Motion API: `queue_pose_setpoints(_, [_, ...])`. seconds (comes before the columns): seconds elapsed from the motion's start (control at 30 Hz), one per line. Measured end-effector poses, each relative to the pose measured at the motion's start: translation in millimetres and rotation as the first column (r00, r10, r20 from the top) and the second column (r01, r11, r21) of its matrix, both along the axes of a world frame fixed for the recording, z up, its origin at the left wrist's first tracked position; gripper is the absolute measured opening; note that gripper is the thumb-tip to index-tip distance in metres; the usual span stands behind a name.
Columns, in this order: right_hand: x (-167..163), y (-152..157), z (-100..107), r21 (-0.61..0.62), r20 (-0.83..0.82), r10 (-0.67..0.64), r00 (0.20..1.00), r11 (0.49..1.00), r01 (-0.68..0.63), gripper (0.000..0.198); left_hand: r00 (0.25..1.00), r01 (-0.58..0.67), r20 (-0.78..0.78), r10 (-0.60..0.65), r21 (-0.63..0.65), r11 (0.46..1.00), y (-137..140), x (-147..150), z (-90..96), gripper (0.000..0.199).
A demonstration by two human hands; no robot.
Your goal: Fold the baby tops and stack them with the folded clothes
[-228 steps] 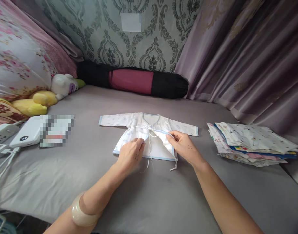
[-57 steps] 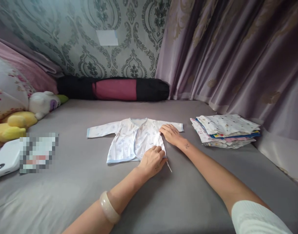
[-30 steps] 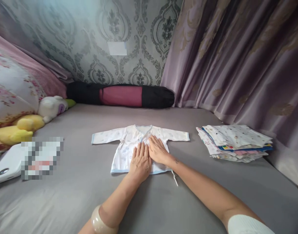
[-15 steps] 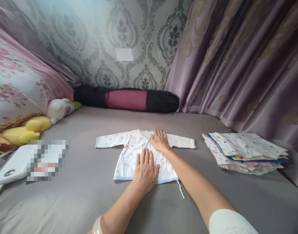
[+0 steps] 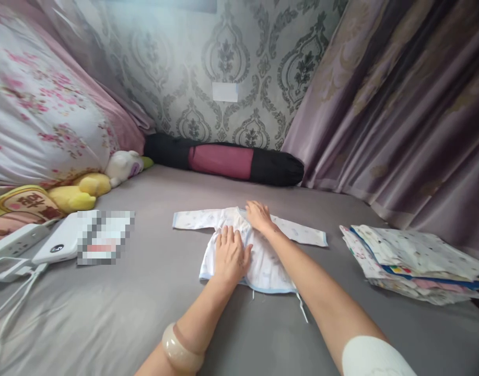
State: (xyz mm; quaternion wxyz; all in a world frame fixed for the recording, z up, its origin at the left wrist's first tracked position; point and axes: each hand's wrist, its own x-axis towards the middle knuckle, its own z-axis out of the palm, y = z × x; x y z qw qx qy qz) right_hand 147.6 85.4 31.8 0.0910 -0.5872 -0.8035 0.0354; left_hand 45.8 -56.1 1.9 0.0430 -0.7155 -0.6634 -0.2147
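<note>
A small white baby shirt (image 5: pixel 268 269) with pale blue trim and a faint print lies front up on the grey sheet, both sleeves spread sideways. My left hand (image 5: pixel 231 254) rests on the shirt's left front, fingers stretched out and palm down. Higher up, at the shoulder beside the neckline, my right hand (image 5: pixel 258 215) touches the cloth with its fingers extended and slightly bent. Part of the collar and chest is covered by my hands. Two thin white ties stick out below the hem.
On the right sits a stack of folded patterned clothes (image 5: pixel 427 256). A black and maroon roll bag (image 5: pixel 221 161) lies along the wall. To the left are plush toys (image 5: pixel 124 166), a white power bank (image 5: pixel 67 240), a power strip (image 5: pixel 22 241) with cables, and a blurred packet (image 5: pixel 109 235).
The view has turned left. My left hand has slid up the shirt from near the hem, and my right hand has moved toward the shoulder. The right sleeve now slants downward.
</note>
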Motion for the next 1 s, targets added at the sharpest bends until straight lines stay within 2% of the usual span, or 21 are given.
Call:
queue_pose_setpoints(0.17, [-38, 10, 2, -0.027, 0.039, 0.128, 0.991, 0.992, -0.127, 0.036, 0.999, -0.032, -0.030, 0.028, -0.153, 0.988, 3, -2, -10.2, 0.066])
queue_pose_setpoints(0.37, [-50, 23, 0, -0.072, 0.079, 0.204, 0.976, 0.978, -0.198, 0.024, 1.000, -0.014, -0.025, 0.009, -0.224, 0.975, 4, 0, -9.4, 0.068])
queue_pose_setpoints(0.53, [-55, 26, -3, -0.023, 0.078, 0.180, 0.981, 0.984, -0.179, 0.021, 0.999, -0.015, -0.037, 0.007, -0.234, 0.972, 3, 1, -9.7, 0.067])
queue_pose_setpoints(0.73, [-60, 19, -27, 0.088, 0.000, 0.088, 0.996, 0.992, -0.088, 0.030, 0.999, -0.025, -0.045, 0.014, -0.253, 0.967, 3, 3, -11.2, 0.067])
queue_pose_setpoints(0.87, [-62, 20, -36, 0.051, -0.135, 0.051, 0.990, 0.998, -0.044, 0.031, 0.999, -0.019, -0.033, 0.011, -0.266, 0.964, 3, 3, -8.6, 0.067])
queue_pose_setpoints(1.0, [-58, 29, -28, -0.040, -0.236, 0.057, 0.970, 0.997, -0.068, 0.029, 0.999, -0.038, -0.023, 0.033, -0.300, 0.953, 3, 1, -0.4, 0.063])
